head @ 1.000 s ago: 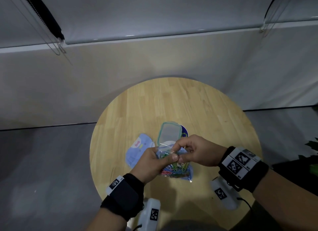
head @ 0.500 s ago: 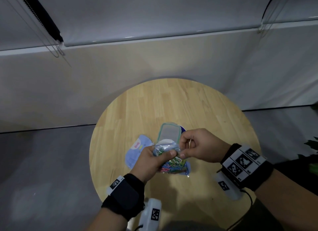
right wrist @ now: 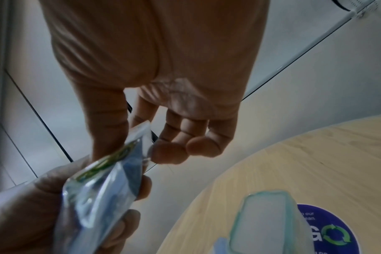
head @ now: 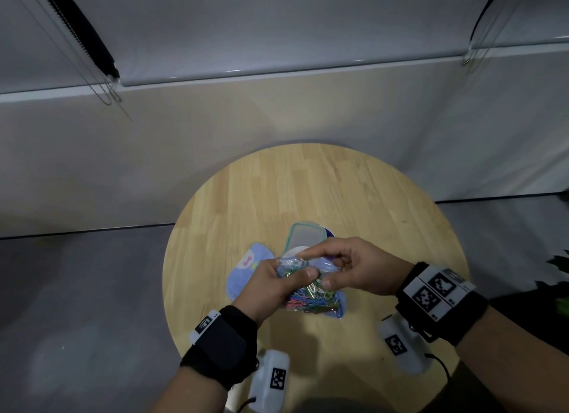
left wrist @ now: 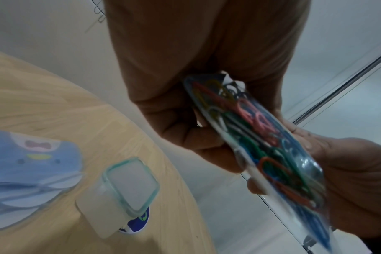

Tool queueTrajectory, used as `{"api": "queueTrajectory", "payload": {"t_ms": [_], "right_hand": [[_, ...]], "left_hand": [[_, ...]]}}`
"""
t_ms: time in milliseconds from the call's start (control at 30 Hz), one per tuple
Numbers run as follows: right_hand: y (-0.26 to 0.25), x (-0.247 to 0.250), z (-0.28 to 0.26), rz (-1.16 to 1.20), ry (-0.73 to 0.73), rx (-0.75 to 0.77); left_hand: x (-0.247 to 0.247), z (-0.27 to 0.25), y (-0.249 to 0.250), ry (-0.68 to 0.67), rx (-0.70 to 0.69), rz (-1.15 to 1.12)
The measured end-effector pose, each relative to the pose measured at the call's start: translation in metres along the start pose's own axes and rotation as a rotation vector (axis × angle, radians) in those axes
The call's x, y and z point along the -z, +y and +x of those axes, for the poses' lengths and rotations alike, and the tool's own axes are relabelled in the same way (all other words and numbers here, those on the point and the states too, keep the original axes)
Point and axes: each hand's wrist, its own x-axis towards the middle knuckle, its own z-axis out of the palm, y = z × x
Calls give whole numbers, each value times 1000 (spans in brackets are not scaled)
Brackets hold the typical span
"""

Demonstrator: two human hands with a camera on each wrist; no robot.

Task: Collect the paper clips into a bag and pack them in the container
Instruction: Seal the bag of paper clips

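Observation:
A clear plastic bag (head: pixel 311 298) full of coloured paper clips hangs above the round wooden table (head: pixel 323 190). My left hand (head: pixel 295 277) grips its upper part, fingers curled round the bag (left wrist: pixel 261 146). My right hand (head: pixel 320 271) pinches the bag's top edge (right wrist: pixel 139 134) between thumb and forefinger, the other fingers loosely curled. A small clear container (head: pixel 304 237) with a green rim stands open just behind the hands, seen also as the container (left wrist: pixel 130 185) and the container (right wrist: pixel 265 223).
A light blue printed pouch (head: pixel 246 271) lies flat to the left of the container. Under the container is a round purple sticker (right wrist: pixel 328 232). A pale wall and grey floor surround the table.
Both hands have kept hold of the bag. The right hand's fingers have shifted along its top edge, and the bag has turned a little between the hands.

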Motion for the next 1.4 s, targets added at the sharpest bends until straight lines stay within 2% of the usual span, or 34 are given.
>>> {"api": "queueTrajectory", "payload": {"t_ms": [267,467,533,767,933,1000,1100,1167,1400], "right_hand": [[-5,0,-2,-1,87,-8],[-7,2,-3,20,128,67],[-4,2,-1,49,81,56],[-6,0,1,-143,-77,-89],[-13,-5,2,-339,-173,-71],[-14,-4,4,-396,-121,-35],[-11,-1,6,-238,56,58],[-11,3,5,-172,128,62],[-9,2,5,-430,168,-49]], "left_hand": [[-1,-3,7,-28,-19,-3],[-2,-5,8,-61,-12,-25],[-2,-5,7,-56,-4,0],[0,-6,1,-41,-12,5],[0,-7,-1,-36,-21,28],[0,-5,-1,1,-29,35],[5,-2,1,56,-32,0],[6,0,2,66,-38,-4],[1,4,-3,35,-41,63]]}}
